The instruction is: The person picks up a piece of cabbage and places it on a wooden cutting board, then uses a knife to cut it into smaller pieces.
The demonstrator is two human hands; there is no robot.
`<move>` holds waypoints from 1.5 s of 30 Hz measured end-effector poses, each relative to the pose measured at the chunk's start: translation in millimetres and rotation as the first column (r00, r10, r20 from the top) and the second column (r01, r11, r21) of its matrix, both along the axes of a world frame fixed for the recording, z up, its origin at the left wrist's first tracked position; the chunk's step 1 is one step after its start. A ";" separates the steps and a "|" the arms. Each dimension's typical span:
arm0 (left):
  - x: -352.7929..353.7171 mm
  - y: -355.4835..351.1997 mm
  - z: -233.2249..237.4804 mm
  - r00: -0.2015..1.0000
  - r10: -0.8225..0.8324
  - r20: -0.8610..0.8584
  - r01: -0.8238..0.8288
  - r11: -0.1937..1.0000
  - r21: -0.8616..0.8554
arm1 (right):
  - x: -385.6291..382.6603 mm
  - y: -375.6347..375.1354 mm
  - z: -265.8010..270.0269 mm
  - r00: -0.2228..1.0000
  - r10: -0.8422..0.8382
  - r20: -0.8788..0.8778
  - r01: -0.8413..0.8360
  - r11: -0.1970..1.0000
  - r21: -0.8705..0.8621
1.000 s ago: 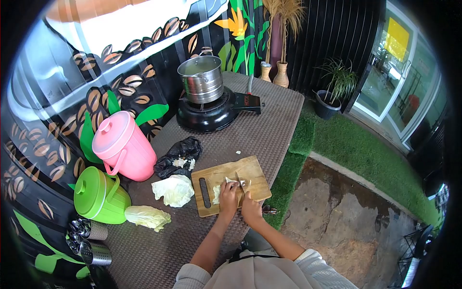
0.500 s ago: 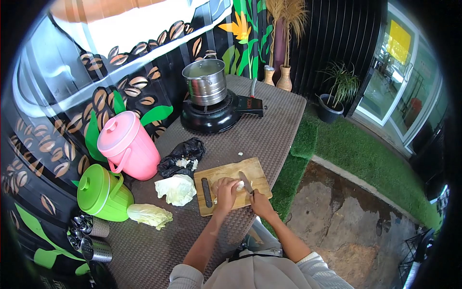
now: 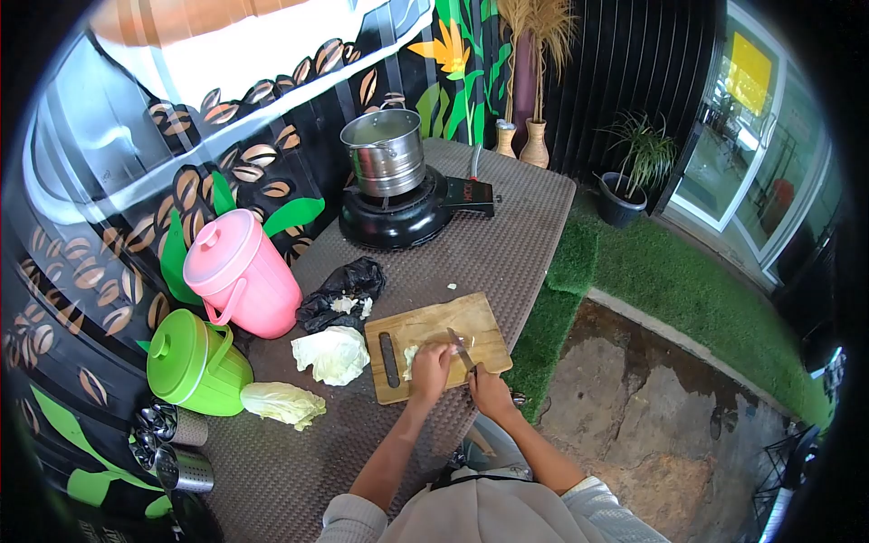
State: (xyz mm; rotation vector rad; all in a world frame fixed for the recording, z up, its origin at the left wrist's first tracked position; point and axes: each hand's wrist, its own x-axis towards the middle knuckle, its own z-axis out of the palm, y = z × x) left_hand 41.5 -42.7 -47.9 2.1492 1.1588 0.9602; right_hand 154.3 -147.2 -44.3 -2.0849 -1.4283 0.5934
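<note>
A wooden cutting board (image 3: 484,314) with a dark handle slot lies near the table's front edge. On it, my right hand (image 3: 491,395) grips a knife (image 3: 463,353), its blade pointing up and away from me. My left hand (image 3: 431,369) is closed beside the blade, fingertips pinching a small white piece of food whose kind I cannot make out. More pale bits (image 3: 409,360) sit on the board by the left hand's edge. Left of the board are a loose cabbage leaf (image 3: 331,355) and a wedge of napa cabbage (image 3: 282,404).
A steel pot (image 3: 383,156) stands on a black portable stove (image 3: 396,220) at the back. A black plastic bag (image 3: 348,288) with white scraps lies behind the leaf. Pink (image 3: 258,288) and green (image 3: 204,366) lidded jugs and metal utensil holders (image 3: 186,469) line the left side.
My left hand has shifted slightly right along the board, and its fingers are closer together. Less of the white piece shows now. The knife's blade has tilted slightly at the fingertips.
</note>
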 end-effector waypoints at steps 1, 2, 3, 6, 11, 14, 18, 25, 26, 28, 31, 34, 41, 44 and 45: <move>-1.9 -3.8 -2.8 0.999 -0.047 0.000 0.047 0.997 0.062 | 0.5 -0.7 -1.5 1.000 0.008 0.000 -0.008 1.000 -0.009; -3.4 -6.9 -5.4 0.996 -0.093 -0.003 0.093 0.988 0.123 | 0.9 -0.9 -2.9 1.000 0.011 -0.002 -0.011 1.000 -0.012; -3.6 -10.5 -5.9 0.996 -0.090 -0.005 0.090 0.989 0.120 | 1.3 -0.6 -2.0 1.000 0.007 -0.015 -0.007 1.000 -0.015; -2.0 -17.1 -7.2 0.988 -0.152 -0.014 0.152 0.984 0.092 | 2.0 -1.2 -0.6 1.000 0.004 -0.027 -0.004 1.000 0.000; -5.4 3.2 -6.0 0.986 -0.163 0.023 0.158 0.978 0.135 | 5.7 1.4 -5.1 0.999 0.007 -0.039 -0.004 0.998 0.055; -7.5 7.9 -14.1 0.982 -0.184 -0.041 0.189 0.956 0.223 | 3.7 2.6 3.2 1.000 0.000 -0.025 0.001 0.999 0.044; -13.4 1.9 -11.0 0.964 -0.217 -0.155 0.260 0.897 0.357 | -0.9 2.8 6.8 0.998 0.016 0.056 -0.018 0.999 0.034; -14.9 -0.7 -30.8 0.977 -0.172 -0.130 0.209 0.897 0.390 | 4.4 10.8 1.4 0.981 0.071 0.180 -0.063 0.997 -0.047; -14.6 -0.7 -30.5 0.975 -0.146 -0.167 0.204 0.886 0.415 | 5.0 11.4 1.6 0.981 0.069 0.181 -0.061 0.997 -0.050; -13.3 -1.8 -28.2 0.972 -0.119 -0.201 0.198 0.877 0.439 | 4.5 12.3 4.3 0.985 0.069 0.160 -0.063 0.997 -0.042; -13.0 -2.8 -22.1 0.975 -0.106 -0.196 0.184 0.879 0.441 | 2.7 13.5 7.6 0.984 0.071 0.161 -0.067 0.997 -0.032; -10.5 -3.6 -19.2 0.985 -0.108 -0.133 0.155 0.898 0.412 | 1.1 13.0 10.8 0.982 0.069 0.177 -0.063 0.997 -0.040; -4.6 -0.1 -20.5 0.999 -0.052 0.004 0.049 0.955 0.294 | 8.0 17.9 8.9 0.977 0.110 0.185 -0.086 0.987 -0.134; -5.2 1.1 -19.8 0.998 -0.062 0.016 0.055 0.957 0.285 | 10.8 17.7 5.8 0.986 0.111 0.127 -0.096 0.989 -0.116; -5.2 1.1 -18.9 0.998 -0.065 0.014 0.058 0.955 0.291 | 11.4 17.6 9.7 0.987 0.112 0.115 -0.098 0.988 -0.120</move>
